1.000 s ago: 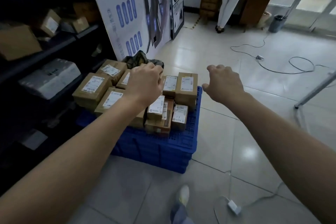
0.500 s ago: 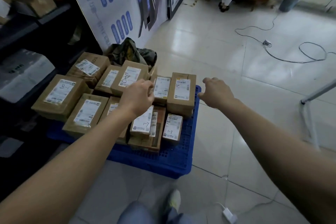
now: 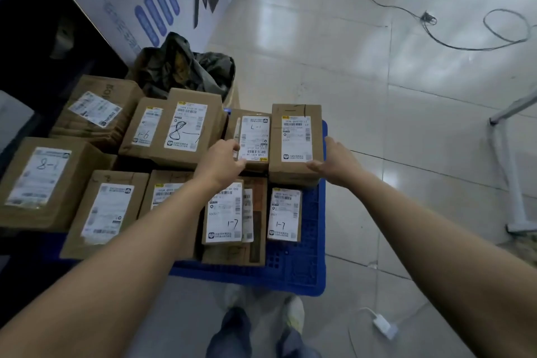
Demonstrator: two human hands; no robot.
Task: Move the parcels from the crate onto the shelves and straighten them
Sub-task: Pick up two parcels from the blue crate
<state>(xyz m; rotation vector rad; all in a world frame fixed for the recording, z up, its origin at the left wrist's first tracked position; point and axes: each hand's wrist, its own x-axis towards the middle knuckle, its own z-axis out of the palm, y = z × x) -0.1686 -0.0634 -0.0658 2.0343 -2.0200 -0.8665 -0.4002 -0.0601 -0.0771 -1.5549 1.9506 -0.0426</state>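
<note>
Floor-level crate (image 3: 290,273), 1 o'clock: our right hand (image 3: 334,161) clasps a parcel (image 3: 296,113), likely stiff and light; left hand (image 3: 220,160) grip unclear. Hold opposite sides.

Reaches down now, left hand (image 3: 220,161) meeting the L-1 parcel (image 3: 252,136) at its near corner, right hand (image 3: 337,163) clasping the end parcel (image 3: 296,139) beside it.
</note>
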